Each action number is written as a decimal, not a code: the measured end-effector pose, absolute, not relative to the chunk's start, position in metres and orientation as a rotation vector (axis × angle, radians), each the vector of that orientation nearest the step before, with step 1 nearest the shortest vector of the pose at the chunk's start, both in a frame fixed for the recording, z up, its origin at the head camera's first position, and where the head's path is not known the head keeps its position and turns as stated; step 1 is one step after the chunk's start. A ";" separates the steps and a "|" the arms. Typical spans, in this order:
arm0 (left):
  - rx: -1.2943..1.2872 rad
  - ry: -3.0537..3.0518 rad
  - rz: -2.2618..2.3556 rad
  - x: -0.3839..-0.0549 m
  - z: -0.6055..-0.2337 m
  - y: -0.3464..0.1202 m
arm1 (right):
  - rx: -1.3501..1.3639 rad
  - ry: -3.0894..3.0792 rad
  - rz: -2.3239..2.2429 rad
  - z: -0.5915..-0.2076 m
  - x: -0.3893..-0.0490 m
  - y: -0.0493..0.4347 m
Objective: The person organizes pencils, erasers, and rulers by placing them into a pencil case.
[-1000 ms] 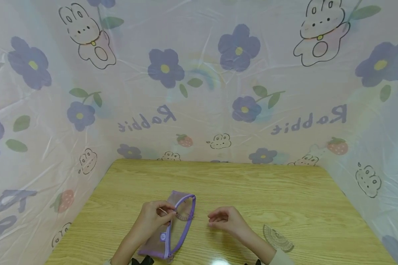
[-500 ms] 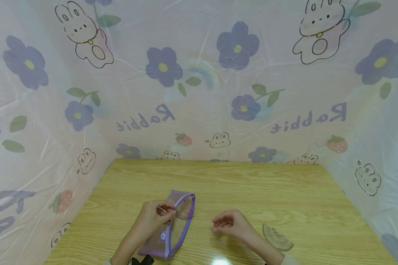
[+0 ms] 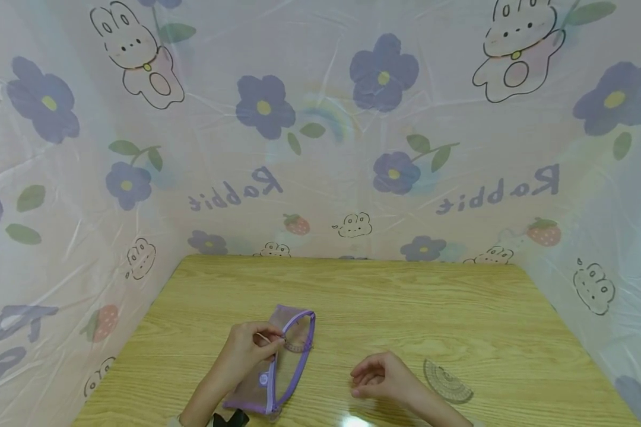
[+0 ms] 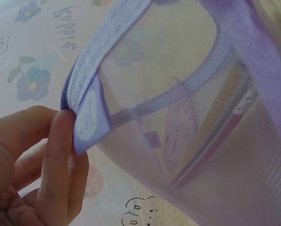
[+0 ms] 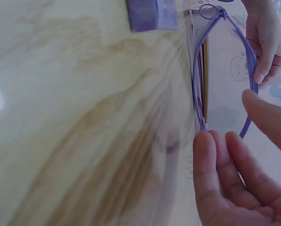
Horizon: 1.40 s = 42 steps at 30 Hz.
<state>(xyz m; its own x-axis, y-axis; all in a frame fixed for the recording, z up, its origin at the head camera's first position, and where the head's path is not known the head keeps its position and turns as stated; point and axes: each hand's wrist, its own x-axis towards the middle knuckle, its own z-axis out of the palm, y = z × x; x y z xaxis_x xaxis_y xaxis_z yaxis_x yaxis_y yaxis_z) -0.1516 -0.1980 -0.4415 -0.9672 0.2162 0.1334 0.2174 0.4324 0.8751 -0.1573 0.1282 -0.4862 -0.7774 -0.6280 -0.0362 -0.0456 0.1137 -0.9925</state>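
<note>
A purple mesh pencil case [image 3: 264, 395] stands with its zipped mouth spread apart. My left hand [image 3: 246, 350] pinches one side of that mouth between thumb and fingers, beside a small purple tab [image 4: 92, 120] in the left wrist view. Through the mesh show a clear protractor [image 4: 180, 125] and several pencils [image 4: 215, 127]. To the right of the case, my right hand [image 3: 387, 379] hovers over the table, its fingers loosely bent and holding nothing. A second clear half-round protractor [image 3: 447, 381] lies on the table just right of it.
The wood-grain table [image 3: 406, 308] is enclosed by a printed curtain [image 3: 320, 148] at the back and both sides. A purple block-like object [image 5: 152, 14] sits at the top of the right wrist view; its kind is unclear.
My right hand has drawn away from the pencil case, to the right and nearer the table's front. My left hand and the case have stayed in place.
</note>
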 end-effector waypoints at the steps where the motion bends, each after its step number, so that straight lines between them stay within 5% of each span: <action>1: -0.402 -2.660 -1.622 -0.152 -0.442 -0.198 | -0.667 1.946 -1.708 -0.487 -0.156 0.129; 42: -0.447 -2.645 -1.589 -0.149 -0.444 -0.200 | -0.876 1.558 -1.800 -0.517 -0.131 0.148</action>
